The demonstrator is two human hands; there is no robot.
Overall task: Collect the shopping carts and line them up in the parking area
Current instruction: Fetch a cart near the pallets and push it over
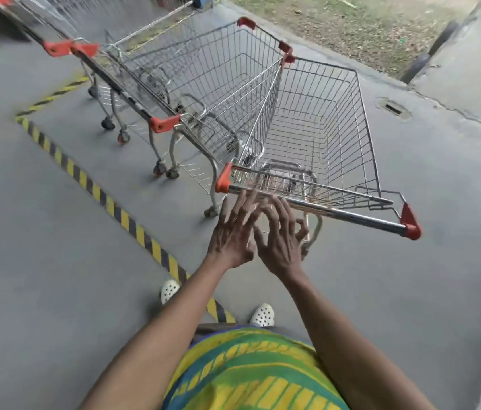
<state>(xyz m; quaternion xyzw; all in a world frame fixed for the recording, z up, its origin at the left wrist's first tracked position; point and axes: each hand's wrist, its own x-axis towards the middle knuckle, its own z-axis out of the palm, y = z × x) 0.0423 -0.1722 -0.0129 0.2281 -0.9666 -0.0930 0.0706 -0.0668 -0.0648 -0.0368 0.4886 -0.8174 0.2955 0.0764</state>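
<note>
A wire shopping cart (331, 125) with orange corner caps stands right in front of me, its handle bar (360, 218) running from centre to lower right. My left hand (233, 232) and my right hand (280, 235) are side by side just short of the handle's left part, fingers spread and straight, gripping nothing. Whether the fingertips touch the bar I cannot tell. To the left a second cart (209, 84) stands beside it, its front corner against the near cart. Further carts (85, 51) sit behind that one.
A yellow-and-black striped line (97, 187) on the grey concrete marks the parking area's edge; it runs between my feet in white clogs (263, 315). A floor drain (393, 108) lies to the right, a dark post (428, 51) and grass beyond it.
</note>
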